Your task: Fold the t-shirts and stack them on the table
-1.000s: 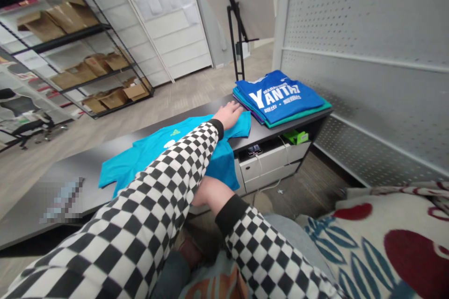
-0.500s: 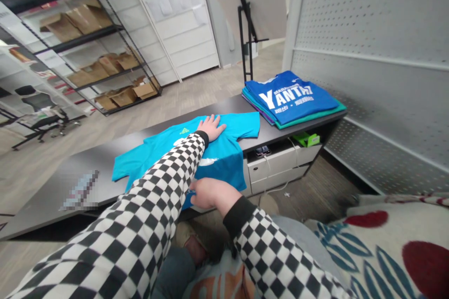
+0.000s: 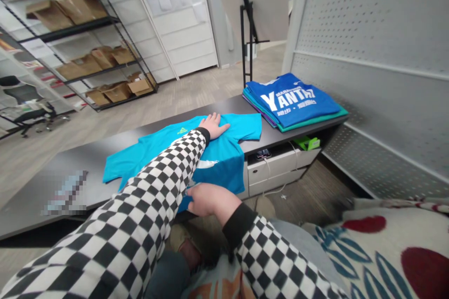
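A bright blue T-shirt (image 3: 224, 175) lies spread on the dark tabletop, its lower part hanging over the front edge. It has a small green logo near the neck and white print, partly hidden under my left sleeve. My left hand (image 3: 213, 127) rests flat on the upper part of the shirt, fingers spread. Lower down, at the hanging cloth, my right hand (image 3: 212, 200) is closed with its fingers curled on the fabric; the fingertips are partly hidden. To the right sits a stack of folded T-shirts (image 3: 294, 103), a blue one with white lettering on top.
The dark table (image 3: 87, 149) has a blurred-out item (image 3: 66, 191) at its left. Below are white drawers (image 3: 277, 166), a phone (image 3: 263, 153) on a cable and a green object (image 3: 308, 143). A perforated panel (image 3: 368, 32) stands right; shelves with cardboard boxes (image 3: 115, 93) stand behind.
The view has shifted slightly, so the shelves and chair sit further left. Both hands stay on the shirt in nearly the same places.
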A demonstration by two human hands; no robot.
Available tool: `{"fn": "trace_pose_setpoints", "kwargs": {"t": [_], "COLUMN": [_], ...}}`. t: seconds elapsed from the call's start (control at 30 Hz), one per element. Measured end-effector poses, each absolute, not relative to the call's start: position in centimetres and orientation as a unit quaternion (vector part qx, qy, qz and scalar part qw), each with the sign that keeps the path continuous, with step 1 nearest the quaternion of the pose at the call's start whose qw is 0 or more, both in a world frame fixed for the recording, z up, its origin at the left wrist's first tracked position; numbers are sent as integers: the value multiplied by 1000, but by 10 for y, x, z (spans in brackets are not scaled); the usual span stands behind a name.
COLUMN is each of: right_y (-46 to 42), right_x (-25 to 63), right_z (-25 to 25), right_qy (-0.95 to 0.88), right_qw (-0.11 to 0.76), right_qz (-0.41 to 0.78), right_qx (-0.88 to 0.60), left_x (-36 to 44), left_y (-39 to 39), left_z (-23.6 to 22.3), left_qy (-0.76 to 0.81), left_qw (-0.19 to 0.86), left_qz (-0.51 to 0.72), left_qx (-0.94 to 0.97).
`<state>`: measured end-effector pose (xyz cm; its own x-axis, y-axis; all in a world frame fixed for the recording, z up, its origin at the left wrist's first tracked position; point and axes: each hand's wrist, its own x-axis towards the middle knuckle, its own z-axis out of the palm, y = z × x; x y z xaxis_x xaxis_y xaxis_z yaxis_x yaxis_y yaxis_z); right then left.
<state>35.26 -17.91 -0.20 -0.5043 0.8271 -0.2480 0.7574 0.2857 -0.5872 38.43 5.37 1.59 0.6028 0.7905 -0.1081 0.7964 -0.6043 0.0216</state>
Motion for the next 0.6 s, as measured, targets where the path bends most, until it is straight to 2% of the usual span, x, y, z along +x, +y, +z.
{"fn": "trace_pose_setpoints", "kwargs": {"t": [0.1, 0.2, 0.27, 0.47, 0.6], "right_y": [-178, -177, -175, -171, -174], "right_x": [349, 347, 347, 346, 345], "right_z": [-4, -7, -10, -15, -16], "right_qy": [-806, -806, -802, -799, -808], "right_qw": [33, 36, 46, 49, 57], "right_qz": [322, 320, 327, 332, 324], "right_qx": [-496, -497, -497, -498, -489], "left_x": [393, 403, 408, 420, 431], "left_y": [55, 52, 48, 42, 33], "left_z": [25, 29, 26, 25, 27], "left_qy": [442, 417, 384, 370, 342], "left_qw": [24, -7, 1, 46, 28], "left_qz": [-70, -27, -8, -79, -43], "left_qx": [894, 908, 923, 925, 938]}}
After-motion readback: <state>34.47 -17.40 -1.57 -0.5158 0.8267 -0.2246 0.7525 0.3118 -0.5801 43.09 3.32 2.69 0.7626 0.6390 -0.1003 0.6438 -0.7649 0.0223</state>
